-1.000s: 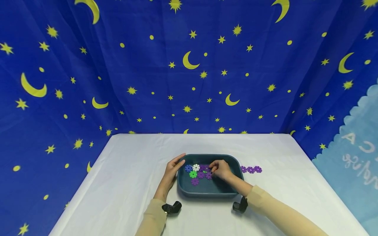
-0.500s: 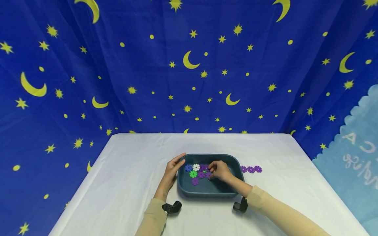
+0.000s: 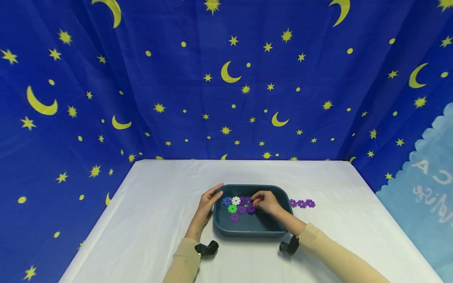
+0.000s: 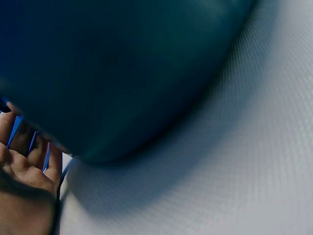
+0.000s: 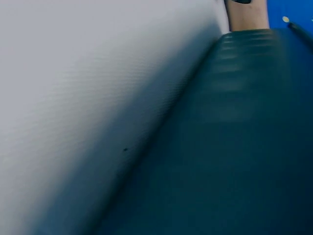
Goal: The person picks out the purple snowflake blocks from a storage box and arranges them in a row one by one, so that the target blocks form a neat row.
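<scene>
My left hand grips the left end of the dark teal plastic bin, thumb over the rim and fingers along the outside. In the left wrist view this hand shows at the lower left beside the bin wall. My right hand reaches inside the bin, its fingers curled and fingertips pinching among the purple snowflake discs. The fingers hide part of that pile. Left of the pile lie a white disc, a blue disc and a green disc.
A short row of purple snowflake discs lies on the white tablecloth right of the bin, partly behind its wall. A blue curtain with moons and stars surrounds the table. The bin's outer wall fills much of the right wrist view.
My right fingertips shift slightly among the purple discs, and the disc just below them moves up a little. The left hand and the bin stay where they were.
</scene>
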Motion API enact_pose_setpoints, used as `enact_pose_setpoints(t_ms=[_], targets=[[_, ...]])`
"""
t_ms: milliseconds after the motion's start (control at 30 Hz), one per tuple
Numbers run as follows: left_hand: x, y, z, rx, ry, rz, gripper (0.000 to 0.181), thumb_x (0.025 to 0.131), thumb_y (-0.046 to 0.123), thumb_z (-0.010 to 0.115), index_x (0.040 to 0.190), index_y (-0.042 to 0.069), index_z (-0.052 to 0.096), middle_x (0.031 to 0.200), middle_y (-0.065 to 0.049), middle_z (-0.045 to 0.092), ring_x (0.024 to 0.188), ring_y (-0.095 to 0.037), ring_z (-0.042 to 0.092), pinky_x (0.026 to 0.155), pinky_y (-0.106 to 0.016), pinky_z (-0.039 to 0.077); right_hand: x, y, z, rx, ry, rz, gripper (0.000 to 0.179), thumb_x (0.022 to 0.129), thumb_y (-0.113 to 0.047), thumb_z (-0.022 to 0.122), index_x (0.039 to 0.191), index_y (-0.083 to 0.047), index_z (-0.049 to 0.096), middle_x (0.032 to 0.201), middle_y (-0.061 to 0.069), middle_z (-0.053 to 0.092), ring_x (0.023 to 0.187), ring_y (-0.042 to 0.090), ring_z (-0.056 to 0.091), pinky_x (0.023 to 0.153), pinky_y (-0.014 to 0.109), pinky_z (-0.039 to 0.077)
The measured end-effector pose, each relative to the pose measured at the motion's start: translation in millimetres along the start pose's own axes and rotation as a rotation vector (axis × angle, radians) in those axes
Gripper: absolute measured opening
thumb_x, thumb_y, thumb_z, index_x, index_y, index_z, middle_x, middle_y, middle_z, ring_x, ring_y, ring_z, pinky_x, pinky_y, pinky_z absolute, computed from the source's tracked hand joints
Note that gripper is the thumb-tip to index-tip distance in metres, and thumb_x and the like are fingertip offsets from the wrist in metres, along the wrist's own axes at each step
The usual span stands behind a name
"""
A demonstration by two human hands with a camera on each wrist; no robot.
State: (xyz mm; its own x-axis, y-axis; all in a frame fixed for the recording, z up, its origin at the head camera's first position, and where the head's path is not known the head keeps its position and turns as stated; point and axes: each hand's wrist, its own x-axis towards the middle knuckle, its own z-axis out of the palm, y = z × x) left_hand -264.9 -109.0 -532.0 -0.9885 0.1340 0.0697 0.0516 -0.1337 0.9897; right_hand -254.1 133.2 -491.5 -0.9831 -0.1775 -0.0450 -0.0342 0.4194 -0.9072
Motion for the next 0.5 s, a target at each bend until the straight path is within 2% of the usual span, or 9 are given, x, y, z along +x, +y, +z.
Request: enact_pose_setpoints(t_ms=[133,300,500], targets=[[0.8,-3.3,1.2,0.004,0.021,0.007,0.043,0.093,0.016,0.06,0.134,0.002,0.054,0.138,-0.015,0.054,0.111,0.001,0.054,0.101,-0.021,0.039,0.2,-1.1,-2.8,0.033,0.017,0.018,0.018,0.078,0.014,0.063,0.095,0.015,0.064,0.076,0.018,0.068,0.064,0.005,0.058,0.06,0.021,0.051],[0.0,-4.0,2.3,-0.007,0.04,0.003,0.044,0.092,0.015,0.061,0.133,0.002,0.054,0.135,-0.013,0.057,0.109,0.0,0.056,0.098,-0.018,0.041,-0.4,-3.4,-6.7,0.059,0.02,0.025,0.021,0.08,0.011,0.064,0.101,0.016,0.063,0.076,0.014,0.069,0.066,0.006,0.059,0.064,0.025,0.053],[1.4,-3.1,1.0,-0.011,0.032,0.009,0.043,0.093,0.014,0.061,0.133,0.0,0.054,0.136,-0.015,0.055,0.109,0.001,0.055,0.095,-0.016,0.042,-1.8,-6.1,-15.5,0.17,0.049,0.064,0.025,0.083,0.009,0.061,0.107,0.016,0.06,0.077,0.005,0.069,0.069,0.004,0.062,0.07,0.028,0.056]])
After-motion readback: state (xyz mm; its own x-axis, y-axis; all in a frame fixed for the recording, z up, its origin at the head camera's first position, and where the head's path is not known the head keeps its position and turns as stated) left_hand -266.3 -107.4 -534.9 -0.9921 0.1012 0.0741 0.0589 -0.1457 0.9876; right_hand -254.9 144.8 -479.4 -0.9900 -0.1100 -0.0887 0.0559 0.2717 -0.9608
